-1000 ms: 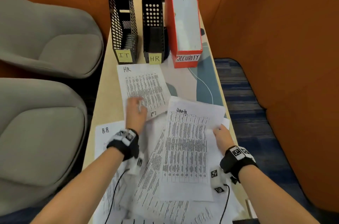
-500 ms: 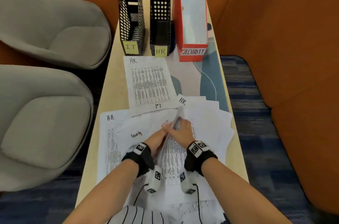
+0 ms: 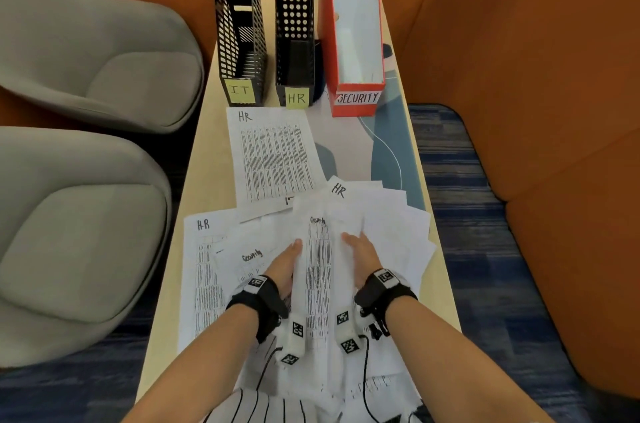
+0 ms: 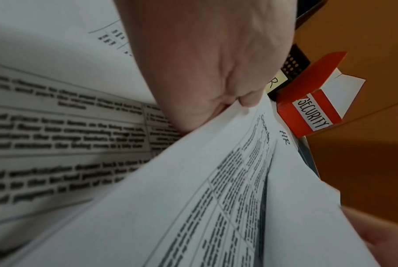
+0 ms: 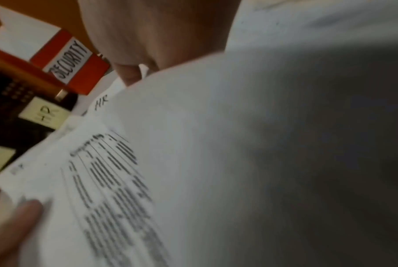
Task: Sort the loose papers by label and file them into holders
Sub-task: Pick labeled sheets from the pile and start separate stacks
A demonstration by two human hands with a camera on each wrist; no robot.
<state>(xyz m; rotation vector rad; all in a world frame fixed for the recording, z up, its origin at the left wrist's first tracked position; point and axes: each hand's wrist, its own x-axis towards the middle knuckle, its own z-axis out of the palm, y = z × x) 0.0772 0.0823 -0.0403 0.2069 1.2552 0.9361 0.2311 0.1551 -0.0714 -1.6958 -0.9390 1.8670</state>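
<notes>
A printed sheet marked Security (image 3: pixel 318 267) is bowed up between my two hands above the paper pile. My left hand (image 3: pixel 289 260) pinches its left edge, thumb on top (image 4: pixel 248 101). My right hand (image 3: pixel 358 249) grips its right edge; the fingers are hidden under the sheet (image 5: pixel 193 144). At the table's far end stand three holders: a black mesh one marked IT (image 3: pixel 239 24), a black one marked HR (image 3: pixel 294 42) and a red one marked SECURITY (image 3: pixel 353 24). The red holder (image 4: pixel 307 108) also shows past my left thumb.
An HR sheet (image 3: pixel 273 156) lies flat before the holders. More sheets fan out under my hands: an HR one at left (image 3: pixel 204 267), another Security one (image 3: pixel 252 256), an HR one behind (image 3: pixel 349 194). Two grey chairs (image 3: pixel 86 232) flank the narrow table (image 3: pixel 214 159); an orange wall (image 3: pixel 519 76) stands to its right.
My left hand left the far HR sheet and joined the right on the Security sheet. Since half a second ago the hands have drawn apart, opening the sheet between them.
</notes>
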